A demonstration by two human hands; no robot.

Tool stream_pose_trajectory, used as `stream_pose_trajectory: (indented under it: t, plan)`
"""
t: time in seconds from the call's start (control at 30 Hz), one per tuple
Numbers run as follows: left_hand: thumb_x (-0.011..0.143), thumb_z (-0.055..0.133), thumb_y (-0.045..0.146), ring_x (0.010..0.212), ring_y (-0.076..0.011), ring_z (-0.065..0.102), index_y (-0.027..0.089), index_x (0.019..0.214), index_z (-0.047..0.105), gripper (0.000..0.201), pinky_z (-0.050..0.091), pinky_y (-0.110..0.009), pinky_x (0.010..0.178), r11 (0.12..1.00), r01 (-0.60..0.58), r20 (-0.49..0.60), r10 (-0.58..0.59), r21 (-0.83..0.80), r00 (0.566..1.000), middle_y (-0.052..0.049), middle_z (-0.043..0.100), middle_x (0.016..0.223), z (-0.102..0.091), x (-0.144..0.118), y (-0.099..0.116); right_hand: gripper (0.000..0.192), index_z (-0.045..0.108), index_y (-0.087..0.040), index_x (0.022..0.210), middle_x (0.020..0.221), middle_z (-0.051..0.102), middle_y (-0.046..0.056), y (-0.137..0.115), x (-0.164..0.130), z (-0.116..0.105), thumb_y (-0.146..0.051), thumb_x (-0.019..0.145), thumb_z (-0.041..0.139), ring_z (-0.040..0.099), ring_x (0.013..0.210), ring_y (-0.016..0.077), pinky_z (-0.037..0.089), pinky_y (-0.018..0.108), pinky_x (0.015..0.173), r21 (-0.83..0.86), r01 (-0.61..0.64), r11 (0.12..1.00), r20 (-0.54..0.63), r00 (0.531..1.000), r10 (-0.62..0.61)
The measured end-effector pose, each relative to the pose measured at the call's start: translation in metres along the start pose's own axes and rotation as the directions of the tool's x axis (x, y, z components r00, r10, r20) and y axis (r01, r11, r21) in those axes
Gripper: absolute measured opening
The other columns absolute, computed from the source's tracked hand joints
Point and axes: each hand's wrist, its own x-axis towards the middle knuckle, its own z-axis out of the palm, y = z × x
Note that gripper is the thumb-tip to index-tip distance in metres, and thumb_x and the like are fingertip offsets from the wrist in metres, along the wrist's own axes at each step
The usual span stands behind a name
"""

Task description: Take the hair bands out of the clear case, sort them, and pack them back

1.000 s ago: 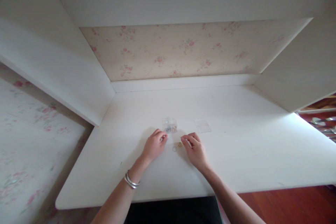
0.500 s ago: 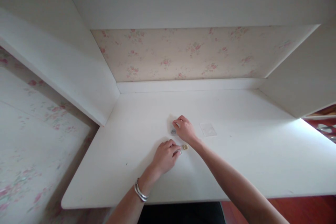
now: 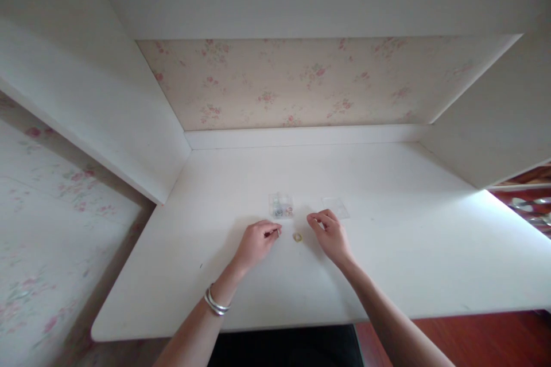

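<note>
My left hand [image 3: 258, 242] is closed in a pinch, with a small silvery, ring-like piece [image 3: 279, 232] at its fingertips. To the right of it, my right hand [image 3: 332, 236] is also closed, thumb against fingers; whatever it may hold is too small to see. Between the hands a small gold-coloured ring [image 3: 297, 237] lies on the white desk [image 3: 387, 252]. Just beyond the left fingertips sits a clear plastic box [image 3: 274, 202] with several tiny dark and reddish pieces inside. A clear flat lid [image 3: 340, 206] lies behind my right hand, partly covered by it.
White side panels [image 3: 129, 109] and an overhead shelf [image 3: 301, 6] frame the desk. Floral wallpaper [image 3: 279, 83] shows at the back. A black seat [image 3: 284, 347] is under the front edge. Shiny items [image 3: 523, 205] stand beyond the right edge.
My right hand has moved right, away from the box, uncovering it. My left hand has drawn slightly left from the gold ring, pinching the silvery piece. The view has shifted a little.
</note>
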Motion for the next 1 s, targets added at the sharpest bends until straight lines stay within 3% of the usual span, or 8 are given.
stream_pose_trajectory:
  t: [0.13,0.3,0.53,0.73,0.87,1.0]
  plan:
    - [0.078,0.06,0.029,0.074,-0.0146,0.066,0.022,0.094,0.068,0.019,0.052,-0.024,0.07,0.993,0.108,-0.108,-0.102,0.051,0.989,-0.001,0.072,0.087,-0.015,0.022,-0.001,0.033,0.07,-0.022,0.083,0.081,0.058,0.005,0.008,-0.025,0.002,-0.046,0.086,0.047,0.053,0.064,0.0136,0.043,0.025,0.054,0.058,-0.035,0.998,0.003,0.999,0.034]
    - [0.081,0.057,0.032,0.078,-0.0155,0.067,0.025,0.088,0.072,0.017,0.051,-0.025,0.075,0.969,0.083,-0.127,-0.054,0.232,0.99,0.001,0.073,0.088,-0.025,0.057,-0.001,0.032,0.07,-0.023,0.084,0.082,0.058,0.004,0.008,-0.029,0.001,-0.045,0.086,0.048,0.054,0.064,0.0129,0.043,0.024,0.054,0.077,-0.025,0.997,-0.034,0.999,0.028]
    - [0.084,0.052,0.027,0.087,-0.0175,0.065,0.031,0.092,0.071,0.021,0.047,-0.026,0.076,0.861,0.046,-0.112,0.012,0.506,0.994,0.001,0.071,0.097,-0.018,0.085,0.005,0.031,0.069,-0.022,0.083,0.081,0.057,0.003,0.01,-0.028,-0.003,-0.044,0.087,0.048,0.053,0.063,0.0118,0.043,0.023,0.053,0.09,-0.024,0.996,-0.039,0.999,0.028]
    - [0.086,0.05,0.031,0.087,-0.0193,0.065,0.032,0.092,0.071,0.022,0.046,-0.027,0.074,0.807,0.062,-0.101,-0.003,0.587,0.995,0.0,0.072,0.096,-0.012,0.088,0.015,0.027,0.068,-0.023,0.086,0.083,0.055,0.003,0.01,-0.029,-0.003,-0.04,0.088,0.048,0.053,0.066,0.0121,0.044,0.022,0.053,0.098,-0.002,0.995,0.007,1.0,0.001]
    - [0.086,0.05,0.032,0.086,-0.0177,0.064,0.031,0.094,0.07,0.022,0.046,-0.025,0.076,0.833,0.059,-0.096,-0.007,0.55,0.995,0.0,0.072,0.095,-0.016,0.083,0.018,0.022,0.067,-0.023,0.092,0.086,0.056,0.004,0.003,-0.031,-0.005,-0.035,0.089,0.048,0.055,0.078,0.0151,0.047,0.025,0.063,0.015,0.137,0.99,0.092,0.986,-0.138]
    - [0.086,0.05,0.03,0.083,-0.0159,0.064,0.026,0.096,0.069,0.022,0.046,-0.024,0.075,0.879,0.04,-0.146,0.034,0.475,0.989,-0.001,0.071,0.097,-0.022,0.072,0.016,0.018,0.066,-0.025,0.096,0.089,0.058,0.006,-0.002,-0.032,-0.007,-0.032,0.086,0.053,0.054,0.083,0.0175,0.046,0.031,0.076,-0.143,0.33,0.933,0.205,0.932,-0.298]
